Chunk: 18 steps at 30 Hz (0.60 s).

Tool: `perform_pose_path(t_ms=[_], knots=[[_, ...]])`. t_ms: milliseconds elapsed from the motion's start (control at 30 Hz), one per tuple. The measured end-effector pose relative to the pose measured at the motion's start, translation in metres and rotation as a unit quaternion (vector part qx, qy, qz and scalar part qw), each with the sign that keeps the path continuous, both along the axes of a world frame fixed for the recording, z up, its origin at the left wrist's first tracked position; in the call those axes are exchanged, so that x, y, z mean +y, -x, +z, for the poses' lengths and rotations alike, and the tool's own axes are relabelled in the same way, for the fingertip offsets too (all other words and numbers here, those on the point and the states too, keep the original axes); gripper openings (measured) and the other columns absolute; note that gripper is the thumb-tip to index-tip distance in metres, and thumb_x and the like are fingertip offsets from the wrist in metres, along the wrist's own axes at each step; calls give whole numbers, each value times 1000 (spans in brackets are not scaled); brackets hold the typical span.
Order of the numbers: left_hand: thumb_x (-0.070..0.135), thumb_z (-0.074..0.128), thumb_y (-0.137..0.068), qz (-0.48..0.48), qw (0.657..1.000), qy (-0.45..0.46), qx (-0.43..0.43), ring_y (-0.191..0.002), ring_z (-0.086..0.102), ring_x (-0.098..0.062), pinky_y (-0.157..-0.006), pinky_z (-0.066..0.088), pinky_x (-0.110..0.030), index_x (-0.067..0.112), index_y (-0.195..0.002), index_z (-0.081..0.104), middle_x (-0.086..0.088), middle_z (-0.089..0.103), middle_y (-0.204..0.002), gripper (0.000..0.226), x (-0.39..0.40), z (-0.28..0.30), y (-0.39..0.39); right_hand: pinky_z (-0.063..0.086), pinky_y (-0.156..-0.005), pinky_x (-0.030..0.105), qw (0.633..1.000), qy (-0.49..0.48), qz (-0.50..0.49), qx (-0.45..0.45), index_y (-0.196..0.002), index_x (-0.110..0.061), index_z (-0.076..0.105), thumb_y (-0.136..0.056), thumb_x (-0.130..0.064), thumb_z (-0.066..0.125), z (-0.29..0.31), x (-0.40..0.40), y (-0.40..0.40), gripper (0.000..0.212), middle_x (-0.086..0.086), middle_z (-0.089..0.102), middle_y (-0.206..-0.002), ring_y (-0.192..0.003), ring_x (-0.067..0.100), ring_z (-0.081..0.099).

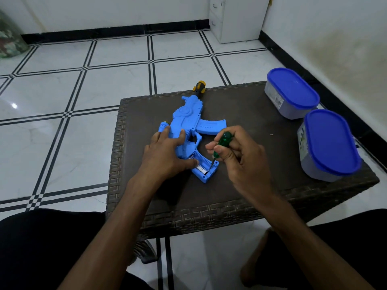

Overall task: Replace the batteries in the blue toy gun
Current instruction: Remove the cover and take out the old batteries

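- Dark woven wicker bench (240,114) over white tiled floor.
- Blue plastic toy gun (188,122) lies lengthwise away; left hand (167,151) presses it flat.
- Right hand (236,155) pinches green-handled screwdriver (219,145), tip in the open grip compartment (204,167), nearest.

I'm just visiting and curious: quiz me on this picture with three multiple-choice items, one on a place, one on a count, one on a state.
1. Where does the screwdriver tip sit?
A. in the toy gun's open battery compartment
B. on the floor
C. inside a container

2. How many blue-lidded containers stand on the table?
A. one
B. two
C. four

3. The battery compartment is:
A. covered
B. open
C. taped

Answers: 1 A, the tip dips into the grip; 2 B, two stand at the right; 3 B, batteries show inside.
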<state>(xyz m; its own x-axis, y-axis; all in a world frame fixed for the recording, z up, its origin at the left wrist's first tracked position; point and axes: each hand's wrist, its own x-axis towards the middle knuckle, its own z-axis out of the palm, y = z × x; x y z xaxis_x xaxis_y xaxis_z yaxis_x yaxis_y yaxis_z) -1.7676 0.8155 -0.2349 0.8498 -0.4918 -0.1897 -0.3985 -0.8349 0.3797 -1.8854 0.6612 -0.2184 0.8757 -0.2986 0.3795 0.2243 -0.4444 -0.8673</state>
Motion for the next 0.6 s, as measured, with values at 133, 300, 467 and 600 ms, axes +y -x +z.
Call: perform_pose_path(t_ms=[133,300,467,600], knots=[[64,68,-73,0,1000,-2,-1,-149,3,-28,-116,20,-52,37,-151,22,-7,4,-163,95,0,-1,-1,55,-60,52,1000,9,0,-12,-96,-11,57,-94,-17,59,-2,0,1,6,4,73,-84,-73,32,71],[64,68,-72,2,1000,4,-1,-149,3,-28,-116,20,-53,37,-151,22,-7,4,-163,96,0,-3,-2,56,-63,50,999,33,23,-18,-94,-8,58,-93,-15,60,1,3,-2,7,6,72,-83,-76,24,71],[63,68,-73,1,1000,6,-1,-149,2,-27,-117,19,-52,37,-151,23,-7,4,-163,94,1,-2,0,55,-61,52,999,21,24,-17,-93,-10,57,-93,-16,59,1,2,0,7,7,71,-82,-74,30,70],[63,68,-73,1,1000,10,3,-149,2,-26,-117,18,-51,38,-151,22,-5,3,-163,94,1,1,1,57,-68,52,998,-52,-1,-22,-93,-10,57,-94,-12,59,-2,-3,9,3,5,72,-86,-80,23,72]])
